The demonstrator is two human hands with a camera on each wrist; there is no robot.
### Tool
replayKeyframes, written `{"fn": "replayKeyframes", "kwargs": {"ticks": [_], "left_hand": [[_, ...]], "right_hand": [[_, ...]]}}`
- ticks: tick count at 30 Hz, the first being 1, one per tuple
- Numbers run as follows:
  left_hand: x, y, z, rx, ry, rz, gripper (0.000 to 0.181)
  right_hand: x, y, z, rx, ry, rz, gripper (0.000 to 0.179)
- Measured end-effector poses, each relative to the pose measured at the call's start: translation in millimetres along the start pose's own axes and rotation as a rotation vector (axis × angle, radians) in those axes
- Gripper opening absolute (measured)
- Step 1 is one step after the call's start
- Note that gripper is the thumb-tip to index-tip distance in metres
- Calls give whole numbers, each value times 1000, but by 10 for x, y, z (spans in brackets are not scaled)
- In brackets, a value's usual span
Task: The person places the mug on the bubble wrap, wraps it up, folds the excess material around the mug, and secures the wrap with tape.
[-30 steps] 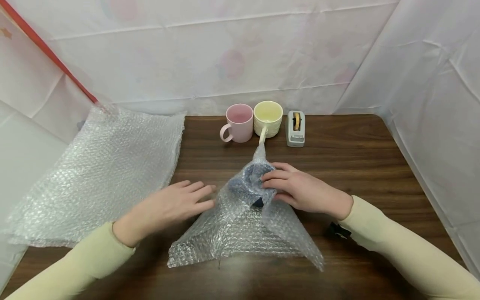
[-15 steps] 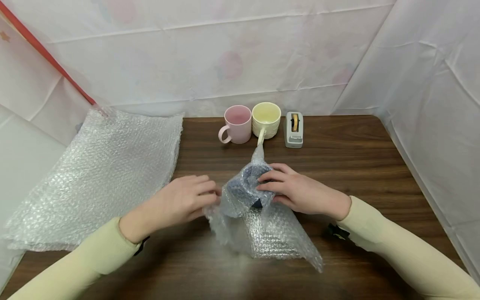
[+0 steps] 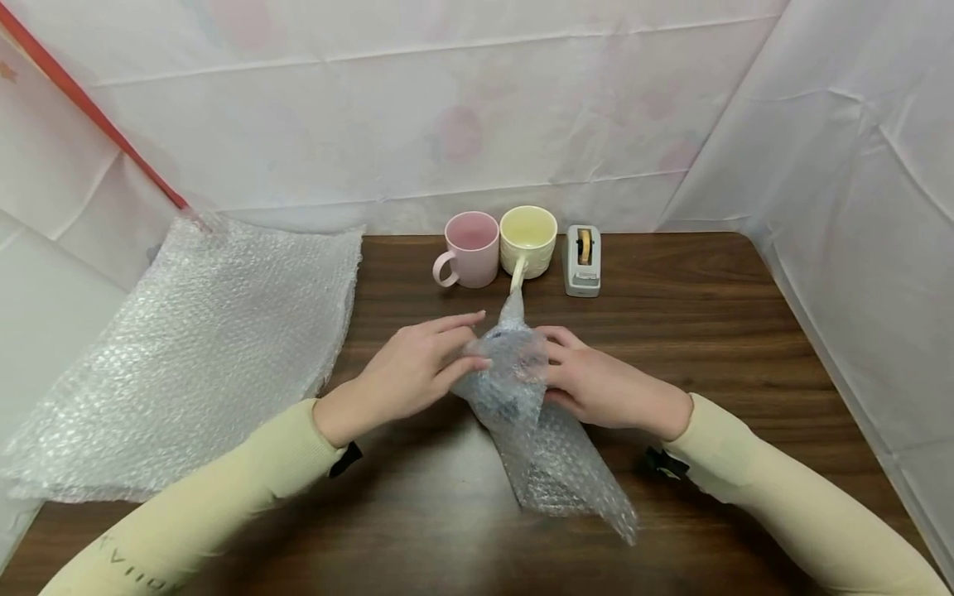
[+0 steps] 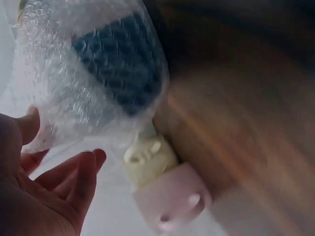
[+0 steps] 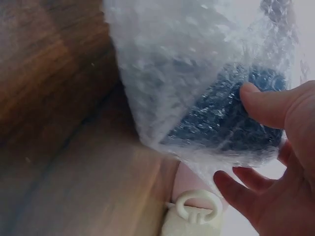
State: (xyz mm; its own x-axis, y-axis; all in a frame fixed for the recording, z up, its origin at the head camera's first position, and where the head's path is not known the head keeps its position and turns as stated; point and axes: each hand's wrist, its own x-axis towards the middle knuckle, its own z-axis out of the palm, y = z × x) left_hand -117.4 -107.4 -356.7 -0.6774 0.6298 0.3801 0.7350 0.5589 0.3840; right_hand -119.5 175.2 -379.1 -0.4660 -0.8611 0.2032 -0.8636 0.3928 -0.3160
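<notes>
In the middle of the table, bubble wrap (image 3: 501,399) surrounds a dark blue mug (image 5: 216,115), which shows through the layers in both wrist views. My right hand (image 3: 604,377) grips the wrapped mug from the right, its thumb (image 5: 261,105) against the outside and its fingers at the covered rim. From the left, my left hand (image 3: 406,368) pinches an edge of the wrap between thumb and finger, holding that flap over the mug's top. One corner of the wrap trails toward the front right, and a twisted end points to the back.
Behind the wrapped mug stand a pink mug (image 3: 477,257) and a yellow mug (image 3: 531,250), side by side. A tape dispenser (image 3: 583,281) is to their right. Flat bubble wrap sheets (image 3: 216,331) cover the table's left side. Pale curtains (image 3: 417,108) hang at the back and sides.
My left hand has taken the wrap's left flap and brought it up and rightward over the mug's opening. My right hand has stayed on the mug.
</notes>
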Motion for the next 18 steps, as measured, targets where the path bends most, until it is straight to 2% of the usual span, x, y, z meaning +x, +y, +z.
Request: {"fn": "replayKeyframes", "kwargs": {"ticks": [3,6,9,12,14,16,18], "left_hand": [[24,-16,71,-76,-12,-82,22],[23,-26,119,-98,3,-147,23],[12,-25,143,-114,30,-188,21],[14,-21,149,-158,41,-239,28],[37,-17,150,-201,42,-278,38],[67,-11,152,-235,41,-319,44],[98,-4,154,-254,32,-355,47]], "right_hand": [[-8,24,72,61,84,19,39],[-25,35,151,192,220,63,53],[-31,37,217,354,356,97,72],[-25,31,258,460,444,115,96],[-17,35,265,451,485,115,110],[-23,43,251,362,495,105,116],[-32,50,230,219,488,82,111]]}}
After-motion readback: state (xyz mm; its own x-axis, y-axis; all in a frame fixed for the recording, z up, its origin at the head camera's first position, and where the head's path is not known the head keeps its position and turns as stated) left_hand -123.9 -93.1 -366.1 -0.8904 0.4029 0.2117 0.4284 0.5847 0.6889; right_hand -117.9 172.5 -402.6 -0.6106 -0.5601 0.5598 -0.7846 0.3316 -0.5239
